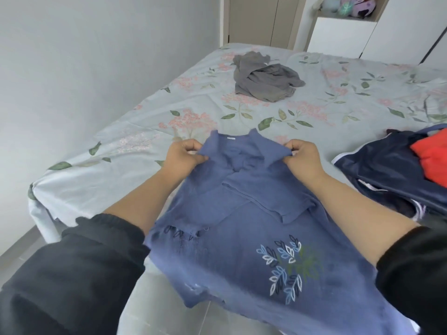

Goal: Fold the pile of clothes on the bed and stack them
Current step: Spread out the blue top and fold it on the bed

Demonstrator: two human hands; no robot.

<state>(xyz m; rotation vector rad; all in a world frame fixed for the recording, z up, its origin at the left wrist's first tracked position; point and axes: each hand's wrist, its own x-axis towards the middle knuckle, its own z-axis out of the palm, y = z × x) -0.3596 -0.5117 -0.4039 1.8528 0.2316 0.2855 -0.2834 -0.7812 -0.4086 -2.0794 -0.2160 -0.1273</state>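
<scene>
Head view: both hands, left hand (184, 155) and right hand (301, 157), pinch the shoulders of the blue shirt (246, 228) at frame centre, sleeves folded inward, apparently to square it for the next fold. Unfolded clothes wait on the bed (125, 141): a grey garment (264, 77) upper centre, a dark pile (396, 165) at right (red item on top).

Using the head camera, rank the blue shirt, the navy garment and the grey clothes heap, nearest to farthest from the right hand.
1. Blue shirt, pinched by the right hand.
2. Navy garment, just to its right.
3. Grey heap, far up the bed.
</scene>
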